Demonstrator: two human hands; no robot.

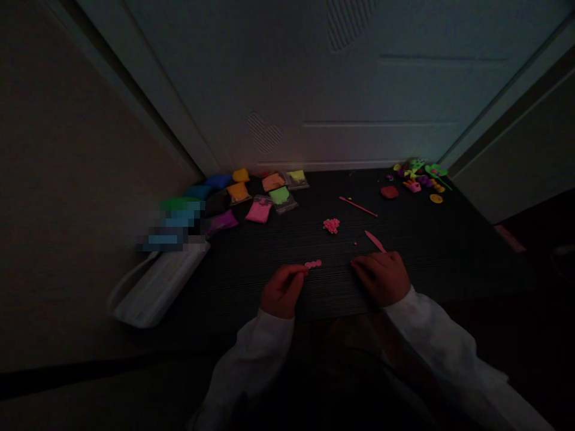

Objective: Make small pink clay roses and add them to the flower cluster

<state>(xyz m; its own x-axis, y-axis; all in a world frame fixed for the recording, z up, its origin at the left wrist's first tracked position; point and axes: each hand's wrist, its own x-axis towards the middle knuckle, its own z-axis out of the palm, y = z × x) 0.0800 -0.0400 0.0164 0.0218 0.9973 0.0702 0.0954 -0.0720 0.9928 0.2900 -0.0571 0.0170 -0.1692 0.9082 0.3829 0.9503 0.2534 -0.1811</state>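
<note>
Pinched between the thumb and forefinger of the left hand (281, 293) is a small reddish bit (306, 272), right at the end of a short row of pink discs (314, 263); whether it's joined to them can't really be made out, it's pretty dark. As for the right hand (383, 279), its fingers are bent over the dark table (265, 248), and whether anything is gripped under them can't be told. One end of a pink knife (374, 240) is partly hidden by that hand, and a tiny pink ball (355, 243) can be spotted near its fingertips. Farther back, between the hands, some little pink balls (331, 225) are bunched together, with a thin pink stick (358, 206) laid beyond. Bags of coloured stuff (259, 211) are spread at the back left, near a white pouch (164, 281). Over on the back right, a reddish lump (389, 192) and some colourful little shapes (413, 187) are set out.
</note>
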